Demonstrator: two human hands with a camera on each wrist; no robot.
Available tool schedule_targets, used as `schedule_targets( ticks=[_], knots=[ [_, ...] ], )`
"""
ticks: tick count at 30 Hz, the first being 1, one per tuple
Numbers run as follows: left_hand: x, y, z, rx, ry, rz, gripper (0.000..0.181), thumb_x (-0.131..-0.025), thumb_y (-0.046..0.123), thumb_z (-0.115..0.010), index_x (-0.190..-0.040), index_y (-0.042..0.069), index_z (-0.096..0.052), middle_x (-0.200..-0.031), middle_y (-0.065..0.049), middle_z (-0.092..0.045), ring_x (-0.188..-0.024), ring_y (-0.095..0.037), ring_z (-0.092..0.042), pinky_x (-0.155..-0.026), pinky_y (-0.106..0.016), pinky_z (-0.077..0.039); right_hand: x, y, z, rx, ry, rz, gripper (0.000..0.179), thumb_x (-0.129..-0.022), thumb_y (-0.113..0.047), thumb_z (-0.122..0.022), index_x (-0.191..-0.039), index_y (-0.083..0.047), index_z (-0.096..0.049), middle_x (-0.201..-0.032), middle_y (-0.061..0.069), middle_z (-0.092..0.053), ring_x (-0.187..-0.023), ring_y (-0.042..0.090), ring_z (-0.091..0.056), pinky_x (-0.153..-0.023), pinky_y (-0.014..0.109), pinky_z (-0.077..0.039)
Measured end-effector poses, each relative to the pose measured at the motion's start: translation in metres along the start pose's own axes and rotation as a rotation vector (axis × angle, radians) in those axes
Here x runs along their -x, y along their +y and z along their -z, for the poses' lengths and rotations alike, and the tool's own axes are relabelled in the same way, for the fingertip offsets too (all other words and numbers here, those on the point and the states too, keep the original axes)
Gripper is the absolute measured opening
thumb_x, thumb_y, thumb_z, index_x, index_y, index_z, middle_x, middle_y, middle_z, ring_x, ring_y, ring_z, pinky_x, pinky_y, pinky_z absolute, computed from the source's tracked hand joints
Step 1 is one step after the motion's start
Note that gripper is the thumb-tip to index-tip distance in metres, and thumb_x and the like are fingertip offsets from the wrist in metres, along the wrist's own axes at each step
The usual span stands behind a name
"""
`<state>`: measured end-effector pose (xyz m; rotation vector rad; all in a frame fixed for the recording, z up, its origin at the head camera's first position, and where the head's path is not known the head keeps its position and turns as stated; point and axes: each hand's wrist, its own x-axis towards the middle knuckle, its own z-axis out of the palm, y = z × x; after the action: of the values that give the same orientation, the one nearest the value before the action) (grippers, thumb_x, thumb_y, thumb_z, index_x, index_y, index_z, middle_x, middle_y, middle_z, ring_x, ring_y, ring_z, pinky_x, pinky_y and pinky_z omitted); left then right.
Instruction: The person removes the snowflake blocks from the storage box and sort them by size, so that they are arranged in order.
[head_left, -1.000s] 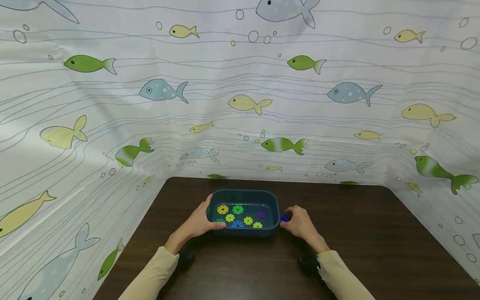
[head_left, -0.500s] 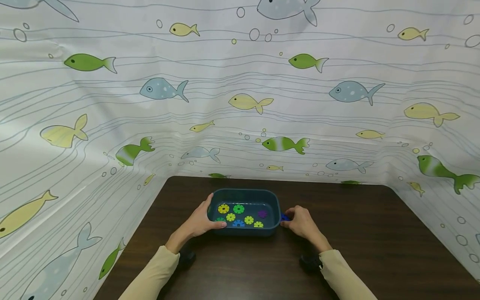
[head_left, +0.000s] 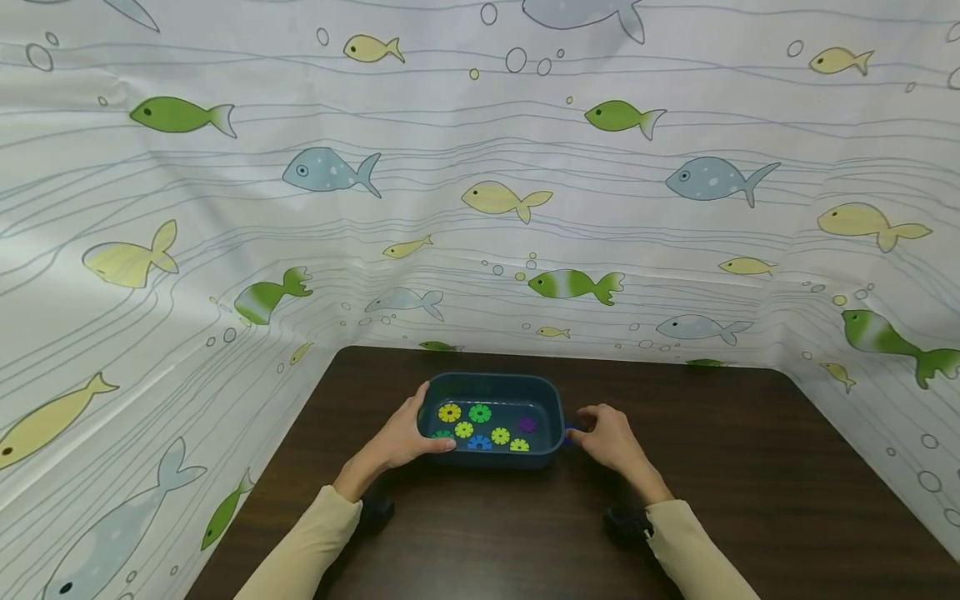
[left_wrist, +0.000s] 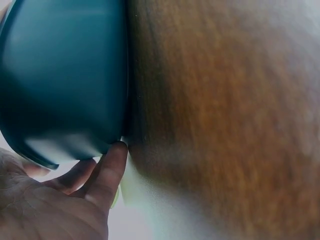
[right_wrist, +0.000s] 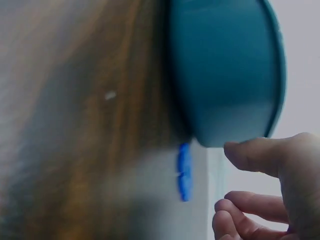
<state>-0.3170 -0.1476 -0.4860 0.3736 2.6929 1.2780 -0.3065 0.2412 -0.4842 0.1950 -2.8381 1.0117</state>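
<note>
My left hand (head_left: 400,433) grips the left end of a dark teal plastic tub (head_left: 491,460), thumb over the near rim and fingers along the outside. Several flower-shaped notched discs lie inside, among them a yellow disc (head_left: 449,413), a green disc (head_left: 480,413) and a purple disc (head_left: 528,425). A blue disc (right_wrist: 185,172) lies flat on the table beside the tub's right end in the right wrist view. Close above it, my right hand (head_left: 606,433) has its thumb and fingers parted, with nothing between them; the thumb tip overlaps the tub's edge in that view.
The dark brown wooden table (head_left: 712,467) extends around the tub. A white sheet (head_left: 450,108) printed with fish hangs behind it and along both sides. Black wrist straps (head_left: 625,523) sit below the wrists.
My right hand has loosened from the blue disc, fingers lifting and parting while the disc stays beside the tub. My left hand keeps its hold. The head view has tilted slightly.
</note>
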Motion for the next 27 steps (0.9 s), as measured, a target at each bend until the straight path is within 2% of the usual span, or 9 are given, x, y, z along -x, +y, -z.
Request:
schedule_targets(
  ticks=[8, 13, 20, 27],
  knots=[
    [0.001, -0.002, 0.003, 0.013, 0.0, 0.009, 0.135, -0.082, 0.059, -0.089, -0.176, 0.007, -0.007, -0.174, -0.028, -0.031, -0.139, -0.042, -0.05, -0.122, -0.072, -0.043, -0.006, -0.025, 0.006, -0.013, 0.104, 0.076, 0.035, -0.095, -0.011, -0.081, -0.124, 0.007, -0.075, -0.11, 0.02, -0.074, -0.098, 0.029, -0.07, -0.09, 0.052, -0.062],
    [0.003, -0.001, 0.003, 0.025, -0.003, 0.009, 0.134, -0.082, 0.056, -0.09, -0.176, 0.008, -0.008, -0.173, -0.028, -0.031, -0.139, -0.042, -0.05, -0.122, -0.072, -0.043, -0.009, -0.044, 0.006, -0.028, 0.123, 0.113, 0.032, -0.095, -0.008, -0.08, -0.123, 0.007, -0.076, -0.108, 0.02, -0.074, -0.096, 0.03, -0.071, -0.089, 0.051, -0.062],
    [0.002, -0.001, 0.002, 0.024, 0.0, 0.005, 0.136, -0.081, 0.061, -0.09, -0.176, 0.009, -0.009, -0.173, -0.028, -0.032, -0.139, -0.042, -0.051, -0.121, -0.072, -0.043, -0.015, -0.067, -0.006, -0.03, 0.069, 0.153, 0.037, -0.094, -0.012, -0.084, -0.124, 0.007, -0.076, -0.11, 0.019, -0.074, -0.097, 0.028, -0.068, -0.088, 0.048, -0.062],
    [0.002, -0.001, 0.002, 0.032, -0.003, -0.007, 0.138, -0.079, 0.064, -0.09, -0.176, 0.01, -0.008, -0.174, -0.028, -0.032, -0.139, -0.041, -0.052, -0.12, -0.071, -0.045, -0.022, -0.083, -0.025, -0.041, -0.021, 0.188, 0.036, -0.094, -0.014, -0.084, -0.125, 0.005, -0.077, -0.118, 0.019, -0.076, -0.103, 0.03, -0.072, -0.092, 0.05, -0.064]
  ],
)
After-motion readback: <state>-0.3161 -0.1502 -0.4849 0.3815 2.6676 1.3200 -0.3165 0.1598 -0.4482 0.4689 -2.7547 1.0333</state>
